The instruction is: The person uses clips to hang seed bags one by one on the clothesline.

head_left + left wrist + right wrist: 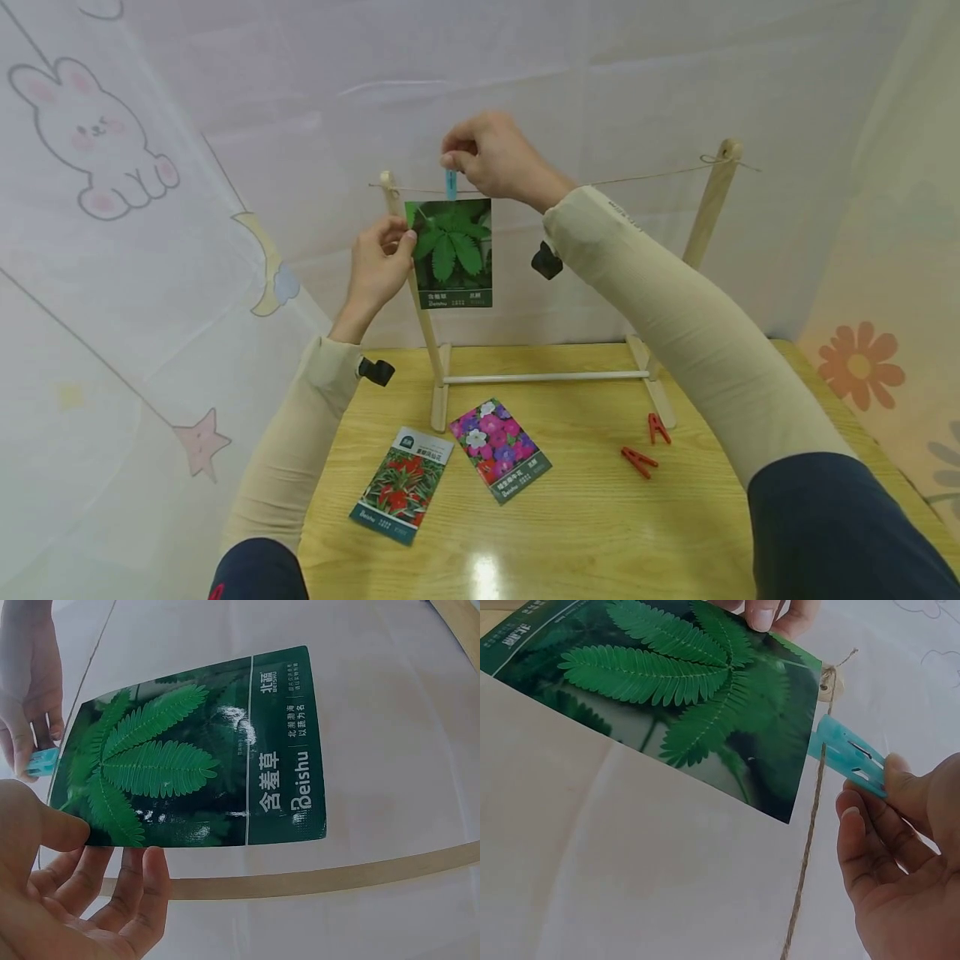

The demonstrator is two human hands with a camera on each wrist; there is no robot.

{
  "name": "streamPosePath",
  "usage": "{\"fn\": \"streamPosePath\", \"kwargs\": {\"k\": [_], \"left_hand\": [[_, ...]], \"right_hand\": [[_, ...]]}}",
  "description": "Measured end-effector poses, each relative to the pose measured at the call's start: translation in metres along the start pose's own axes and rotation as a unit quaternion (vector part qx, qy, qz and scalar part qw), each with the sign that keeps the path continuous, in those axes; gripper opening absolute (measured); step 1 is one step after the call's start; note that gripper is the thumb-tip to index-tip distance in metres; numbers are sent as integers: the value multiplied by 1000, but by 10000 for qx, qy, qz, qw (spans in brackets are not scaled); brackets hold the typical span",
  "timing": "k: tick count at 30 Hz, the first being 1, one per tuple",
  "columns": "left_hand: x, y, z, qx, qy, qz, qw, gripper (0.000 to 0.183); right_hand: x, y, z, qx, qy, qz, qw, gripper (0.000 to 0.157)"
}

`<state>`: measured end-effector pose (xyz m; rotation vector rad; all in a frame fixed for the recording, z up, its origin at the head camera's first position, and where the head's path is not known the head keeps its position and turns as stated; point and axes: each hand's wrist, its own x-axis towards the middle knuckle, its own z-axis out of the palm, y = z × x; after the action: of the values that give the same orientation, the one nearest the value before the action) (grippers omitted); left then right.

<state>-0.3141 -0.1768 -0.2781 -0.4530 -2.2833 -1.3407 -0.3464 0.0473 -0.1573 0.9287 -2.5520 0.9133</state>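
A green seed packet (453,258) with a fern-like leaf picture hangs upright just under the twine (645,177). My left hand (381,262) pinches its left edge between thumb and fingers. Above the packet, my right hand (495,154) pinches a light blue clothespin (849,754) by its handle ends. In the right wrist view the pin's jaws lie across the twine (808,840), right at the packet's top edge. The back of the packet is hidden.
A wooden frame, with a left post (425,321), right post (708,208) and white crossbar (547,377), carries the twine. On the table (570,533) lie a red-flower seed packet (402,483), a pink-and-purple flower packet (500,450) and red clothespins (639,461). A printed curtain hangs behind.
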Motion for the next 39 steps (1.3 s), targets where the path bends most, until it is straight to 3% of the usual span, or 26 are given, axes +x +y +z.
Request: {"fn": "streamPosePath", "kwargs": {"k": [26, 39], "left_hand": [[-2, -1, 0, -26, 50, -3, 10000, 25], [-1, -3, -1, 33, 77, 6, 10000, 23]], "right_hand": [[-2, -2, 13, -240, -407, 39, 9989, 29], [-4, 2, 15, 111, -513, -90, 9986, 34]]}}
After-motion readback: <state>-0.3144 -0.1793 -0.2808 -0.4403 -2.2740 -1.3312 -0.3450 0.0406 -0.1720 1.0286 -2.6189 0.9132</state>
